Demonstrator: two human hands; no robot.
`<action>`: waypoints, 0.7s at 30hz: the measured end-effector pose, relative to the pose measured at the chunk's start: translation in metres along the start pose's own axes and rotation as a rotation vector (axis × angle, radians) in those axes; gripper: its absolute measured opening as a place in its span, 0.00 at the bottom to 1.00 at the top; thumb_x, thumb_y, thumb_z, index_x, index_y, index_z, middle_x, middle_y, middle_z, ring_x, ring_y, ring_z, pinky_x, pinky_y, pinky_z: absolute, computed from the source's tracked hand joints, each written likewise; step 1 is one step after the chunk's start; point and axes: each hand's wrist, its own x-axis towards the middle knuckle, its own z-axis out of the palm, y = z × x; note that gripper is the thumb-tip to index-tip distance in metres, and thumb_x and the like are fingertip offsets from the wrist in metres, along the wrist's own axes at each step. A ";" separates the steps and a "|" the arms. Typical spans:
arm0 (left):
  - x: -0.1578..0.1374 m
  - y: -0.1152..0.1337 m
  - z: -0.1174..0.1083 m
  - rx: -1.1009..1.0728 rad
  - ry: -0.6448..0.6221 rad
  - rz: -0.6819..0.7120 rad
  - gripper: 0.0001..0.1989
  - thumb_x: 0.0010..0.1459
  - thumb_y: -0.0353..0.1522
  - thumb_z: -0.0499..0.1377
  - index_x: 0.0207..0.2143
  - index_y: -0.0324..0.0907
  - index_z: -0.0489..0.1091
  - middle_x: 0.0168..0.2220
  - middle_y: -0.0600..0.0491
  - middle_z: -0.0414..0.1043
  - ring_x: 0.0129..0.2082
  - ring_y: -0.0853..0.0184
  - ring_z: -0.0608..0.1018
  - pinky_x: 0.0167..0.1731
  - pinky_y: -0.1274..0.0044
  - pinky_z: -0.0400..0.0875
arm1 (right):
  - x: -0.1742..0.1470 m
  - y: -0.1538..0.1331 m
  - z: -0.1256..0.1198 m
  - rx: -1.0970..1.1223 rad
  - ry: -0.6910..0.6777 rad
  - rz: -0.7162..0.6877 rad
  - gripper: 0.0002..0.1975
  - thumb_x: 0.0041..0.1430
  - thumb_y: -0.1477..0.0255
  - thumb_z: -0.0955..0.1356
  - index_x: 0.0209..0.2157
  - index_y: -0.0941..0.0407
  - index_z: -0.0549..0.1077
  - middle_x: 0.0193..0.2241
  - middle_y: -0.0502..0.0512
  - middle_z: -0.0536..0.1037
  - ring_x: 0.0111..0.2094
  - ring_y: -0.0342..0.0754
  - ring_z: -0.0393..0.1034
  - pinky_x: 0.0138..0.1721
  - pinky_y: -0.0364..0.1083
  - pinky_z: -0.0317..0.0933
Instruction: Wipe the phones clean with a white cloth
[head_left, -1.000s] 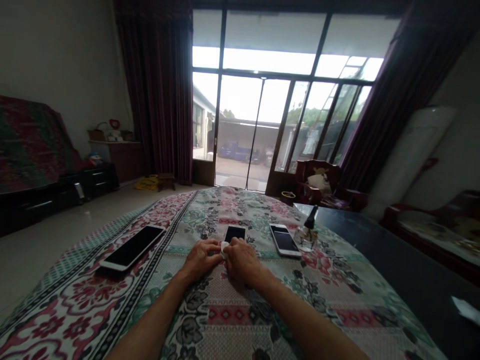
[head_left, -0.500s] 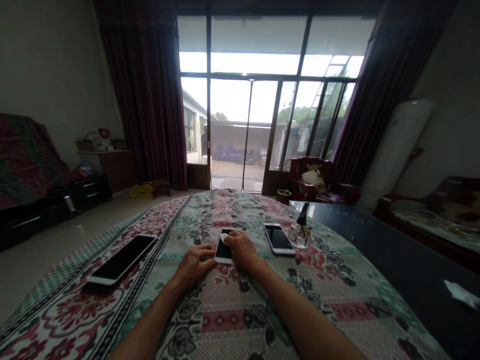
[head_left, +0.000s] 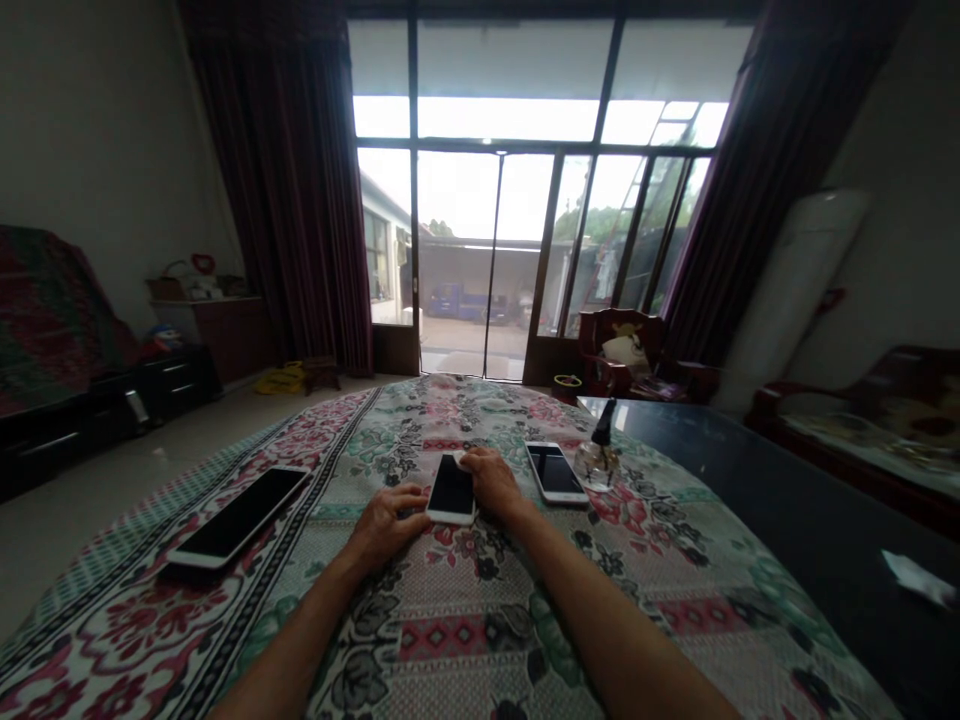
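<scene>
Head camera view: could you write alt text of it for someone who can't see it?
A person's left hand and right hand are at opposite edges of a dark-screened white phone on a flowered tablecloth. Another phone lies to the left; a third phone lies to the right, beside a clear bottle. Glass doors stand behind.

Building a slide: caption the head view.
Bare left hand and right hand flank a white, black-screened smartphone on a floral fabric tablecloth.

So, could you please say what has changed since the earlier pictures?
The right hand has moved away from the left hand, across the middle phone to its upper right edge, uncovering most of its screen. The left phone, right phone and bottle stayed put.
</scene>
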 end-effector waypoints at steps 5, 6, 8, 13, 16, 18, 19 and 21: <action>0.000 0.004 -0.001 -0.023 -0.001 0.013 0.12 0.52 0.36 0.61 0.38 0.46 0.81 0.45 0.51 0.78 0.45 0.60 0.78 0.51 0.70 0.69 | -0.008 -0.013 -0.014 -0.078 -0.057 -0.018 0.15 0.60 0.78 0.61 0.38 0.56 0.79 0.41 0.59 0.77 0.42 0.48 0.69 0.43 0.42 0.57; 0.000 0.004 -0.001 -0.029 0.001 0.014 0.12 0.52 0.36 0.61 0.38 0.46 0.81 0.45 0.51 0.78 0.45 0.60 0.78 0.51 0.70 0.70 | -0.011 -0.017 -0.017 -0.092 -0.071 -0.023 0.14 0.60 0.77 0.61 0.37 0.56 0.80 0.40 0.59 0.77 0.40 0.48 0.70 0.42 0.42 0.57; 0.000 0.005 -0.001 -0.039 0.005 0.013 0.12 0.52 0.36 0.61 0.38 0.46 0.81 0.45 0.51 0.79 0.45 0.60 0.78 0.51 0.70 0.70 | -0.015 -0.025 -0.026 -0.112 -0.110 -0.030 0.14 0.59 0.76 0.62 0.36 0.56 0.80 0.39 0.60 0.77 0.38 0.47 0.70 0.40 0.43 0.57; 0.000 0.005 -0.001 -0.049 0.010 0.030 0.11 0.52 0.35 0.61 0.37 0.47 0.81 0.44 0.50 0.79 0.45 0.60 0.78 0.51 0.71 0.70 | -0.025 -0.045 -0.049 -0.172 -0.279 -0.075 0.11 0.56 0.76 0.65 0.32 0.56 0.80 0.37 0.59 0.78 0.35 0.47 0.70 0.35 0.43 0.55; 0.000 0.004 -0.001 -0.056 0.005 0.043 0.11 0.53 0.35 0.61 0.37 0.47 0.81 0.44 0.50 0.79 0.44 0.60 0.79 0.50 0.71 0.70 | -0.030 -0.054 -0.058 -0.209 -0.347 -0.147 0.10 0.55 0.76 0.66 0.31 0.56 0.80 0.35 0.58 0.79 0.34 0.47 0.70 0.32 0.42 0.54; 0.000 0.005 0.000 -0.058 -0.010 0.043 0.11 0.53 0.36 0.61 0.37 0.48 0.81 0.44 0.51 0.79 0.44 0.61 0.79 0.50 0.71 0.70 | -0.034 -0.059 -0.062 -0.231 -0.378 -0.195 0.09 0.54 0.76 0.67 0.31 0.56 0.81 0.33 0.58 0.79 0.33 0.47 0.70 0.31 0.42 0.54; 0.000 0.005 0.000 -0.053 -0.006 0.037 0.11 0.53 0.36 0.61 0.37 0.48 0.81 0.44 0.51 0.79 0.44 0.60 0.78 0.50 0.71 0.70 | -0.035 -0.061 -0.063 -0.239 -0.387 -0.211 0.08 0.54 0.76 0.67 0.31 0.56 0.81 0.33 0.58 0.79 0.34 0.47 0.70 0.31 0.42 0.54; 0.000 0.005 0.000 -0.041 0.022 0.016 0.11 0.52 0.36 0.62 0.37 0.47 0.81 0.44 0.51 0.79 0.45 0.60 0.78 0.51 0.70 0.70 | -0.038 -0.065 -0.065 -0.244 -0.389 -0.230 0.08 0.53 0.75 0.68 0.29 0.55 0.81 0.31 0.57 0.80 0.33 0.47 0.70 0.31 0.42 0.54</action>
